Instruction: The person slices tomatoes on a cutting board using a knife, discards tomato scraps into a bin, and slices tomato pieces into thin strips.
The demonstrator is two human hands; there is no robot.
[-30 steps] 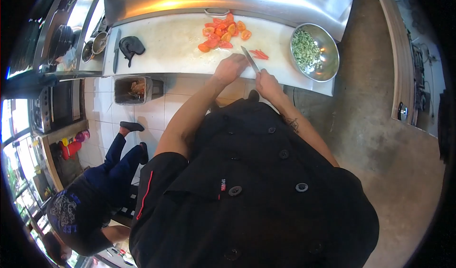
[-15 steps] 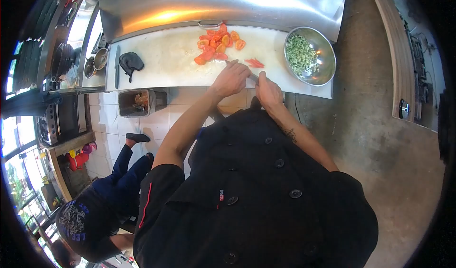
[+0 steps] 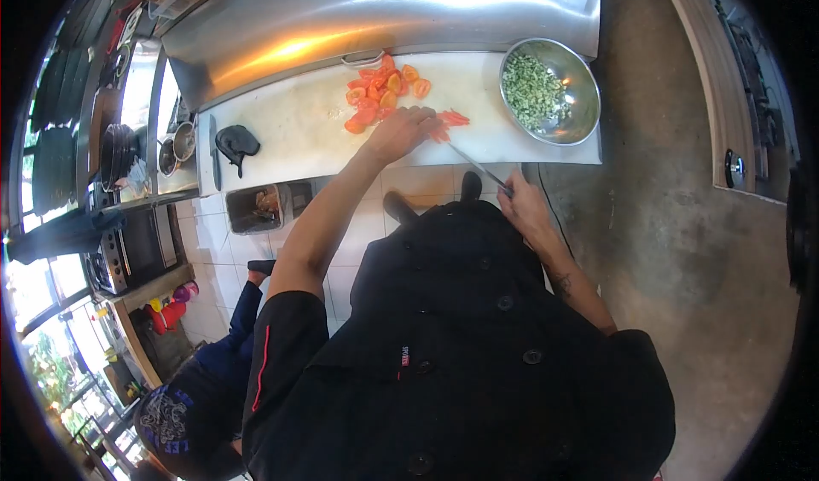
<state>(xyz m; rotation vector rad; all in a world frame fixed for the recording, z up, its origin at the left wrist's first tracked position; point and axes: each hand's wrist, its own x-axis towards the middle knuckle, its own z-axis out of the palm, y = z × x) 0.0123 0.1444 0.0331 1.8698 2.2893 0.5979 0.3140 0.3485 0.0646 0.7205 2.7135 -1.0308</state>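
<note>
White board (image 3: 294, 110) bears tomato strips (image 3: 440, 131) beside, perhaps touching, the left grip (image 3: 402, 133).

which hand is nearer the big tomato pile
Left: the left hand is beside the tomato pile; the right hand, holding the knife, is farther off to the right.

Well to the left of the left hand (image 3: 401, 136) lie a dark crumpled item (image 3: 237, 142) and a knife (image 3: 215, 167), with metal pots (image 3: 183, 142) farther out. Below that hand's left side stands a scrap-filled bin (image 3: 299, 196); a co-worker (image 3: 192, 404) is farther back. A cable (image 3: 554, 212) trails just right of the right hand (image 3: 526, 206).
</note>
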